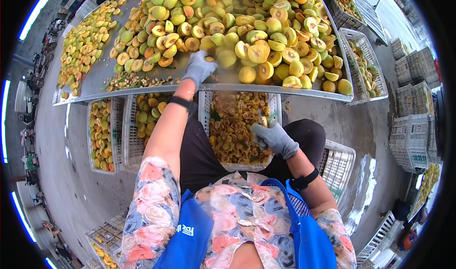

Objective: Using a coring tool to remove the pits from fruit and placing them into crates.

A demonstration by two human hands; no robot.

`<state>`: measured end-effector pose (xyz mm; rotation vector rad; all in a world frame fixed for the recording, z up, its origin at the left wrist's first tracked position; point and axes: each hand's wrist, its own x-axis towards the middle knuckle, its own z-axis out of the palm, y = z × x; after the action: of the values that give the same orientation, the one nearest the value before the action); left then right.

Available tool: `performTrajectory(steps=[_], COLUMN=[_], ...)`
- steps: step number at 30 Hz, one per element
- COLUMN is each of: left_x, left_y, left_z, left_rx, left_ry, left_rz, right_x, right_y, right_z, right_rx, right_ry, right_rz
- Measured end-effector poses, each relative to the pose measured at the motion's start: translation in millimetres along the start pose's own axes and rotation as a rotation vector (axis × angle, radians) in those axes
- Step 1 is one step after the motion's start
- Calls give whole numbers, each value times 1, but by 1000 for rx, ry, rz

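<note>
In a grey glove, my left hand (199, 67) reaches over the near edge of the metal table (156, 90). A small orange piece of fruit (209, 59) shows at its fingertips; whether it is gripped is unclear. Heaped beyond are whole and halved yellow-green peaches (259, 53), some with pit hollows showing. My right hand (274, 137), also gloved, is closed around a small hand tool (263, 120) whose lower part is hidden. It hovers over a white plastic crate (205, 108) between my knees, filled with brownish fruit scraps (233, 130) and a few leaves.
Crates of peach halves (101, 137) and peaches (148, 117) stand under the table's left side. Another peach crate (378, 69) is beside its right end. A white crate (336, 165) sits by my right knee. Loose pits (133, 82) lie along the table's front; stacked crates (409, 140) stand far right.
</note>
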<state>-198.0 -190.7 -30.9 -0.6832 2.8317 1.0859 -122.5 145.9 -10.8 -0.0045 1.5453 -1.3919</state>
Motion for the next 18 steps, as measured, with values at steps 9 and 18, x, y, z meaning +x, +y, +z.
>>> performTrajectory(steps=[9,18], left_x=[-154,-200], left_y=[35,39], left_z=[-4,33], left_rx=[-1885,-1483], left_ry=[-224,-49], left_rz=[-229,69], right_x=[0,-18], right_y=[-13,-20], right_z=[43,71], right_rx=[-657,-902], right_ry=[358,334], right_rz=[-642,-749])
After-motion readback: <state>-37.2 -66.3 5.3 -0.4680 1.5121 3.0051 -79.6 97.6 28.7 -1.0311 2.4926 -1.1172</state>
